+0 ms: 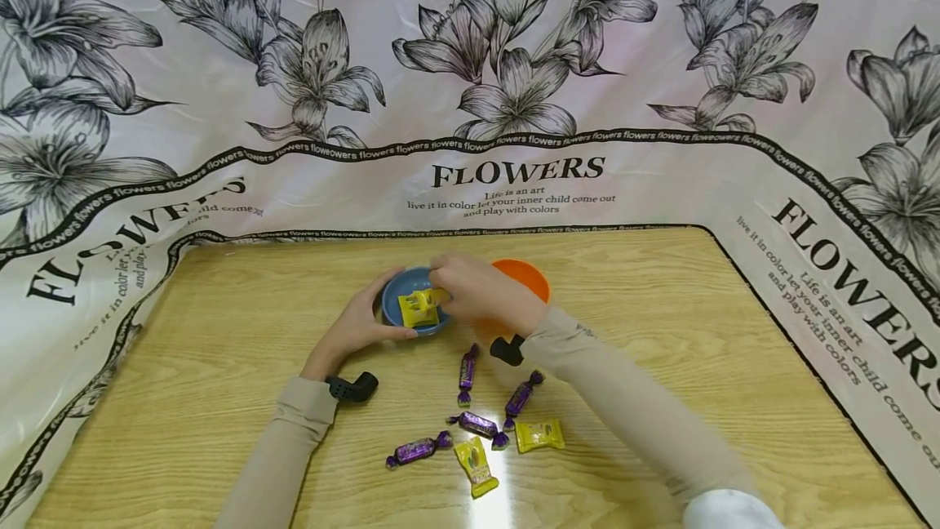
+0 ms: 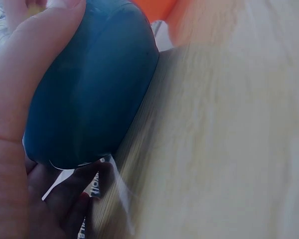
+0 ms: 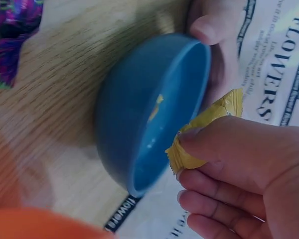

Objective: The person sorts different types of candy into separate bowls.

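My left hand [image 1: 363, 318] holds the blue bowl [image 1: 392, 300] by its side, thumb at the near rim and fingers around the far side. In the left wrist view the thumb lies along the bowl's outer wall [image 2: 94, 84]. Over the bowl's opening, my right hand [image 1: 473, 288] pinches a yellow wrapped candy [image 3: 209, 132] between thumb and fingers. Another yellow wrapped candy [image 1: 416, 313] lies inside the bowl, and a bit of yellow shows past the rim in the right wrist view.
An orange bowl [image 1: 525, 274] stands just right of the blue one, partly hidden by my right hand and forearm. Nearer me on the wooden table [image 1: 220, 333] lie several purple twist-wrapped candies [image 1: 414, 451] and two yellow wrapped candies [image 1: 476, 468]. A flower-printed cloth [image 1: 514, 186] rises behind the table.
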The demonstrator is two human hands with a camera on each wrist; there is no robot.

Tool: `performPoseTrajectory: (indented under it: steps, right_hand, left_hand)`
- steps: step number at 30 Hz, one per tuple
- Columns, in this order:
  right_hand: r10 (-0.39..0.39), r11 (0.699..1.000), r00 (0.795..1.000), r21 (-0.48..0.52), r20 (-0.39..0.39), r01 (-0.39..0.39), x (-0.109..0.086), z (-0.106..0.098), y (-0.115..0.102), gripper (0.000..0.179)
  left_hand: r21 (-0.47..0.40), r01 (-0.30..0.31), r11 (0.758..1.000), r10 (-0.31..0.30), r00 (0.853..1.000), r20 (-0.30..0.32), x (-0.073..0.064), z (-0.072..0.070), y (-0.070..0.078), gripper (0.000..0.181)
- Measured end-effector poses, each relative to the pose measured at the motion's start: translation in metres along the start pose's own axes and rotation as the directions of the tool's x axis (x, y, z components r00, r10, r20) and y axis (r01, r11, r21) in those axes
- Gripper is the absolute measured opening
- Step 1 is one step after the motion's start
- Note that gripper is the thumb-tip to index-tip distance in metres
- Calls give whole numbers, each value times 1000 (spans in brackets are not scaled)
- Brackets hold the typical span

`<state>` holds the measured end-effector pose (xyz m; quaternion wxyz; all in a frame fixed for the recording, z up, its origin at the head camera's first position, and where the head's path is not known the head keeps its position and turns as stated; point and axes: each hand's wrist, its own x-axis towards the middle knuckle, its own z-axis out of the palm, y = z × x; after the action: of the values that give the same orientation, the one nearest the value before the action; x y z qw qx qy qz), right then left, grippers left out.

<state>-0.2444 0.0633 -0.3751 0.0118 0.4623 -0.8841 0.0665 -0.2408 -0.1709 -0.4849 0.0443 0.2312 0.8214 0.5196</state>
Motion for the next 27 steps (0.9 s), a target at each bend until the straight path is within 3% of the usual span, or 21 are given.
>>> performPoseTrajectory:
  steps: [6, 8, 15, 27]
  right_hand:
    - [26, 996, 999, -91, 29, -23, 24, 20, 4, 4]
    - [44, 992, 998, -117, 36, -39, 29, 26, 3, 6]
    - [97, 979, 995, -181, 27, -90, 38, 41, -1, 11]
    - [102, 978, 994, -185, 29, -95, 39, 41, 1, 10]
  left_hand:
    - [-9, 0, 1000, 0, 1000, 25, -8, -3, 30, 102]
    - [-3, 0, 1000, 0, 1000, 29, -7, -4, 31, 101]
    - [-11, 8, 1000, -8, 1000, 13, 0, 0, -3, 106]
    - [7, -12, 1000, 12, 1000, 7, 2, 0, -9, 106]
